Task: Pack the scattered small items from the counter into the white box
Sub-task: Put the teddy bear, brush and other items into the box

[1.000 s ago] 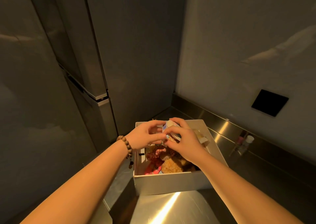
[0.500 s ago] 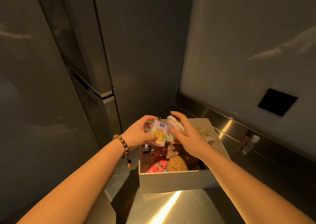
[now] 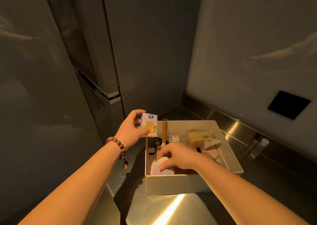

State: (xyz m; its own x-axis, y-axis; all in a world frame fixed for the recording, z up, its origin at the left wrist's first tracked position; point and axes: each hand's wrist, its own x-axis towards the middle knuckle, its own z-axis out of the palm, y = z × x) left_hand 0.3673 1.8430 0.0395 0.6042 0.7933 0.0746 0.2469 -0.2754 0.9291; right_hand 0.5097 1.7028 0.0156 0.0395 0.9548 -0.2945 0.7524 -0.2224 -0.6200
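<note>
The white box sits on the steel counter, open at the top, close to the corner where a dark wall meets a tall grey fridge. The left hand is raised above the box's far left corner, just outside its rim, with thumb and fingers pinching a small packet upright between them. The packet is pale lilac with a round blue logo at the top and an orange cartoon animal on its front. A wooden bead bracelet circles the left wrist.

The right hand is down inside the box, near its front left part. Its fingers curl over a round, pale, flat pad, the thumb pressing on the pad's top face; the pad leans against the inside of the box's near wall.

Other things lie in the box beyond the right hand: a brown stick-like handle with a white end standing along the left side, a small white plug, a yellow packet toward the far right, and some pinkish soft pieces beside it. Outside the box, to the right, a small clear bottle with a white cap stands against the counter's raised back edge.
</note>
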